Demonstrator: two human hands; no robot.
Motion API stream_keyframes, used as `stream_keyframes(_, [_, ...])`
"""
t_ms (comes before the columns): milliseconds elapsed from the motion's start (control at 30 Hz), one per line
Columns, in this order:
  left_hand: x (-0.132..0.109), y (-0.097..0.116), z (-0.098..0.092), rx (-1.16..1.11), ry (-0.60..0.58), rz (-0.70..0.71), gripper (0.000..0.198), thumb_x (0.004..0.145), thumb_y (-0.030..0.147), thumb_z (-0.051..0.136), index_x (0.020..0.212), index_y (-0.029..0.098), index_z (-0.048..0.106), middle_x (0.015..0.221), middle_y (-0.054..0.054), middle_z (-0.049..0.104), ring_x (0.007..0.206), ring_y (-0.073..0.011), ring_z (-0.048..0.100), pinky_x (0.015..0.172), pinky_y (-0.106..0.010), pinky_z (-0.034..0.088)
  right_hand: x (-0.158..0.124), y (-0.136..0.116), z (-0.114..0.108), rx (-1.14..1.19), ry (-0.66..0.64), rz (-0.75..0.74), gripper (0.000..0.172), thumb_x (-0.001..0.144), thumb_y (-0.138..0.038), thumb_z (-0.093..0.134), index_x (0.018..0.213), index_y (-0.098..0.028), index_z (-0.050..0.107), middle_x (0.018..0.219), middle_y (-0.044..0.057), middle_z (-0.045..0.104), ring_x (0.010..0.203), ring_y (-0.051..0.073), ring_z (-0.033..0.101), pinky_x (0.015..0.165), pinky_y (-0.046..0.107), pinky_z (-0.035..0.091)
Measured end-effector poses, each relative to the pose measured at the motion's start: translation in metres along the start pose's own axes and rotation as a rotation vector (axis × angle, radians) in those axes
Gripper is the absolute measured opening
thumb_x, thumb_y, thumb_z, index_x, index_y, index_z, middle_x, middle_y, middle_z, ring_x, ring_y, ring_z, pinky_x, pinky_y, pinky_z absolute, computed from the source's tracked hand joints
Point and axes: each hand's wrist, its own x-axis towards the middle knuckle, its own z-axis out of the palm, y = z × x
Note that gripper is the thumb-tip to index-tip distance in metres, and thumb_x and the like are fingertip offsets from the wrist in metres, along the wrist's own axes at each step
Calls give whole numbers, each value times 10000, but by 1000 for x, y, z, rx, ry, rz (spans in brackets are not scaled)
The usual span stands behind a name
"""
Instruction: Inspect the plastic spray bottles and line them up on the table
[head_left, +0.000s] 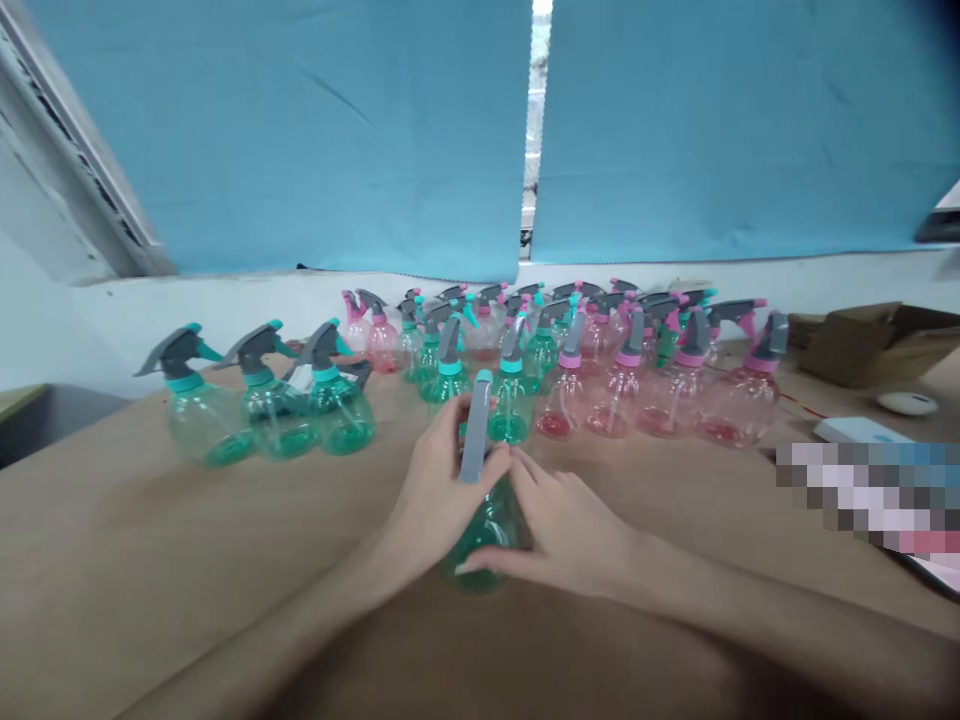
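Blue curtains (300, 140) hang behind the wooden bench (187, 560). Pink spray bottles (739, 405) stand grouped with green ones across its far middle and right; three green spray bottles (277, 425) stand apart on the left. A cardboard box (862, 345) sits far right. Near the front middle, the left hand (435, 470) grasps the head of a green trigger spray bottle (491, 525), while the right hand (577, 520) clasps its body. A white computer mouse (907, 403) lies just beside the box.
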Motion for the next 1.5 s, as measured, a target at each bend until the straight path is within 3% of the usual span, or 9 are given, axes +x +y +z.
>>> stream_keyframes(200, [13,-8,11,-36,8,23,252,787,163,493,1021,241,549,852,10,616,861,-179,599,769,-311,475,-23,53,0,-82,-71,-23,853,745,-707,522,1318,-86,407,1306,209,511,1188,334,494,947,501,440])
stream_keyframes(433, [31,-8,12,24,-38,9,178,739,184,479,887,241,559,715,25,558,723,-186,557,657,-309,450,-38,99,5,15,-178,44,720,778,-632,564,1329,-183,447,1402,134,450,1281,286,416,1032,468,371])
stream_keyframes(567, [38,-6,14,31,-55,12,117,718,217,466,793,249,550,640,34,513,584,-166,488,553,-299,409,-37,103,8,79,-203,28,691,789,-615,565,1328,-193,465,1416,117,440,1291,268,409,1037,446,372])
stream_keyframes(700, [40,-11,14,-15,-102,-14,74,718,229,481,759,248,540,674,18,559,600,-176,516,555,-306,426,-37,104,8,92,-202,38,733,788,-620,564,1367,-191,433,1408,114,452,1301,271,398,1063,458,341])
stream_keyframes(967, [40,-18,21,-40,-63,-76,309,761,220,498,1050,300,571,743,29,618,680,-195,608,617,-320,470,-36,105,4,76,-228,53,737,814,-630,517,1379,-167,422,1419,97,434,1325,255,364,1094,437,307])
stream_keyframes(1133, [40,-13,24,-16,-55,-115,271,786,263,514,1052,286,562,651,41,569,593,-181,581,571,-311,452,-36,109,8,102,-208,26,680,849,-582,508,1385,-177,410,1421,82,434,1325,237,365,1090,426,320])
stream_keyframes(1267, [40,-14,24,-23,-29,-75,307,779,257,512,1082,278,556,761,19,602,637,-177,573,649,-330,482,-36,109,9,121,-182,17,627,865,-542,514,1381,-199,418,1411,80,449,1321,242,373,1084,440,325])
stream_keyframes(1367, [38,-16,24,-38,-37,-77,338,788,257,506,1123,289,543,835,4,617,603,-162,554,595,-316,470,-36,108,7,119,-186,18,615,878,-535,496,1376,-181,425,1412,86,445,1323,236,369,1087,430,321])
stream_keyframes(1500, [38,-15,23,-27,-57,-120,380,799,262,492,1176,292,530,734,11,618,525,-160,534,509,-305,439,-37,109,8,125,-175,20,610,873,-533,507,1378,-202,423,1400,81,465,1315,241,382,1080,439,330])
